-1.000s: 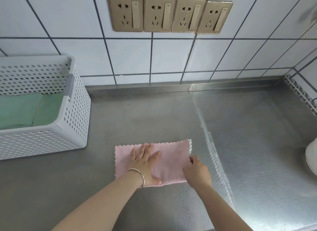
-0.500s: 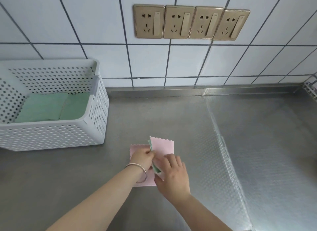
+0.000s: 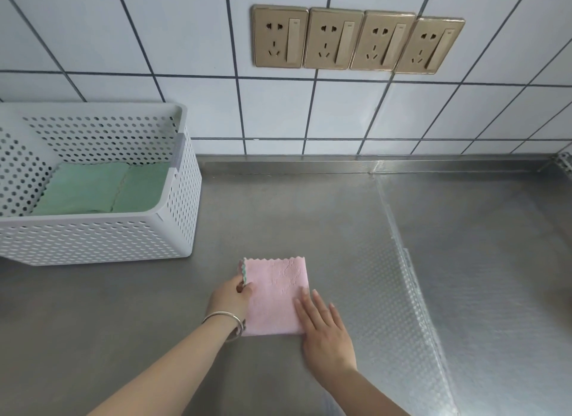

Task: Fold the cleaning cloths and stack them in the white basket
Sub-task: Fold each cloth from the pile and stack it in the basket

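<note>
A pink cleaning cloth [image 3: 275,295] with a green underside lies folded into a small square on the steel counter. My left hand [image 3: 231,298], with a bracelet on its wrist, pinches the cloth's left edge. My right hand [image 3: 322,323] lies flat with straight fingers on the cloth's lower right corner. The white perforated basket [image 3: 176,230] stands at the left against the wall, with green folded cloths [image 3: 102,188] lying on its bottom.
The steel counter [image 3: 309,217] runs to a white tiled wall with a row of gold sockets [image 3: 356,39]. A textured raised strip [image 3: 411,285] crosses the counter to the right of the cloth.
The cloth went from a long rectangle to a small square: the right hand carried its right half over to the left. The right hand now presses it flat; the left pinches its edge.
</note>
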Tool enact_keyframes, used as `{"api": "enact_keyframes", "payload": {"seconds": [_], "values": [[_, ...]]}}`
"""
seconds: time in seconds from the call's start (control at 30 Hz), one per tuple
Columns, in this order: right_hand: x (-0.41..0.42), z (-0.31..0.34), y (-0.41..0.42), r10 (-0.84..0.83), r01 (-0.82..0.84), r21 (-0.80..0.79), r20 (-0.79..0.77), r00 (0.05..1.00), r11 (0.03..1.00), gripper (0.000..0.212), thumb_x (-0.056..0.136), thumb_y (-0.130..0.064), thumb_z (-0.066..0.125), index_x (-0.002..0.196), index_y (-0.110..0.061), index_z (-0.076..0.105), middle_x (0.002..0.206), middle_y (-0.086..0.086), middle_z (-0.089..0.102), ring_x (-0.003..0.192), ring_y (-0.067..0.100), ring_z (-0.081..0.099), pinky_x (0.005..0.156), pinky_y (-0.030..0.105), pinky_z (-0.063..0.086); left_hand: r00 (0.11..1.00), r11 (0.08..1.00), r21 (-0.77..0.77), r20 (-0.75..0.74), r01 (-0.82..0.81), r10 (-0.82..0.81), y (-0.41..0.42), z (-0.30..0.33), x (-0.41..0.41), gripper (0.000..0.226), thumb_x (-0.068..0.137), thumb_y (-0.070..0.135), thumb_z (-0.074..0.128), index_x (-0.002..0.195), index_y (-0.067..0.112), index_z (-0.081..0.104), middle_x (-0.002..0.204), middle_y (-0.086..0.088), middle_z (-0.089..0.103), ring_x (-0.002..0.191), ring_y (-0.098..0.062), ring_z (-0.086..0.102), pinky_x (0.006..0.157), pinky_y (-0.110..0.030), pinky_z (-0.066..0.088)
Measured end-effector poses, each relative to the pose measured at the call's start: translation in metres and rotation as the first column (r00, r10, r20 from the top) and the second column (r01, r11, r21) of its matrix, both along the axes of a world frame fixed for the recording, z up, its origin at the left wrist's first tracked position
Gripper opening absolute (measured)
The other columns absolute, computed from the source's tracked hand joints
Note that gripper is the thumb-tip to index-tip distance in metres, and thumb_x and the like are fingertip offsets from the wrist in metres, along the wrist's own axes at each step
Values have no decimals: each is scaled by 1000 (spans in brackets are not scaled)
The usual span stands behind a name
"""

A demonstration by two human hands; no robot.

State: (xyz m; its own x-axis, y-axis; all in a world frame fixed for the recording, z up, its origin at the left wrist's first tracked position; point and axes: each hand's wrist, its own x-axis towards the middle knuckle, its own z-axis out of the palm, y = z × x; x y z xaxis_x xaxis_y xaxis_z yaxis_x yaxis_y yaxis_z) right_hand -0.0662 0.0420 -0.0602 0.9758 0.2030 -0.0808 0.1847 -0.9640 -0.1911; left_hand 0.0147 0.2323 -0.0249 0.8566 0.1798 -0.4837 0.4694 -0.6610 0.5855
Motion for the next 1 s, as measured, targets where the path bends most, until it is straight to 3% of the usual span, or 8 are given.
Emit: {"api": "enact_keyframes", "payload": {"seconds": [0.13,0.4,0.57,0.7,0.77,0.83,0.9,1.0], "values": [[-1,-2,0,34,-34,-17,7,999,999,65,72,-15,31,137,-16,38,144,3,44,134,21,29,112,36,5,997,995,-55,23,-78,79,0,-2,-5,33,91,21,52,124,22,55,106,-7,67,98,-29,60,81,-30,43],[1,-9,4,109,-108,-34,34,993,994,65,75,-19,32,139,-16,33,157,1,3,145,19,-9,112,38,4,990,990,-45,45,-130,132,3,-7,-7,38,91,21,51,129,27,50,113,-4,66,104,-27,59,85,-29,43],[0,1,5,114,-114,-37,-5,993,993,63,73,-35,42,132,-16,52,150,0,32,137,20,25,111,36,7,981,985,-10,88,-174,174,1,-12,-11,37,90,21,54,127,24,51,110,-7,67,102,-30,60,84,-32,45],[8,13,4,115,-116,0,124,986,993,54,81,-46,42,124,-19,60,136,0,53,128,17,36,104,34,25,967,979,100,201,-180,157,-2,-11,-14,47,86,19,58,131,16,46,120,-9,54,105,-31,55,83,-38,45],[24,20,7,75,-77,8,160,984,997,50,82,-39,38,120,-16,63,130,1,59,124,16,38,101,35,39,937,957,274,350,-90,-12,-7,-10,-17,51,81,15,60,130,16,49,125,-9,50,108,-31,53,83,-41,47],[41,23,10,58,-56,-16,141,988,998,52,82,-32,34,120,-13,63,131,3,58,125,17,36,95,34,49,855,885,443,395,143,-336,-15,-12,-18,53,76,20,51,129,19,51,130,-2,51,115,-26,53,90,-40,45],[52,20,12,84,-81,-36,85,993,996,54,84,-33,31,126,-11,59,137,5,53,131,17,32,99,36,47,744,742,556,299,373,-598,-21,-22,-18,55,79,32,39,130,16,51,137,-2,49,128,-24,41,102,-43,32],[61,7,12,115,-113,-88,15,993,990,59,87,-37,27,133,-7,46,143,5,46,144,17,9,100,41,42,715,629,597,128,497,-687,-23,-37,-19,61,83,40,32,131,9,52,142,-12,45,135,-28,28,104,-46,24]]}}
